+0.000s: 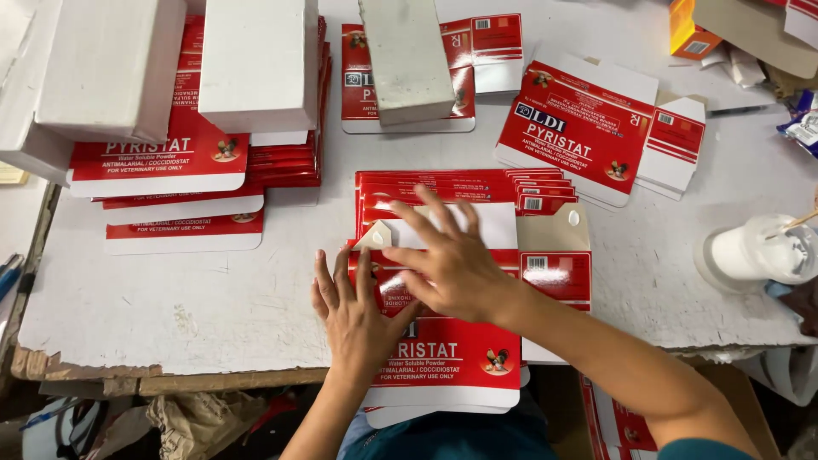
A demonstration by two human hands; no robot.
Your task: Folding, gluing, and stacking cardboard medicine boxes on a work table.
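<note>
1. White and worn, the table (213, 298) fills most of the view, and its front edge is chipped and rough.
2. Big stacks of flat red and white box sheets (183, 153) lie at the far left, with white blocks (260, 60) sitting on top of them.
3. One more flat red box sheet (588, 136) lies alone at the far right.
4. A fanned pile of red cards (460, 192) sits in the middle, close to the person.
5. On top of that pile lies the flat red carton (452, 349), hanging a little over the table's front edge.
6. A white cup (754, 251) with a stick in it stands at the right edge.
7. The right hand (452, 264) presses flat on the carton's white flap, fingers spread wide.
8. The left hand (358, 311) lies flat beside it on the carton, fingers open, holding nothing.
</note>
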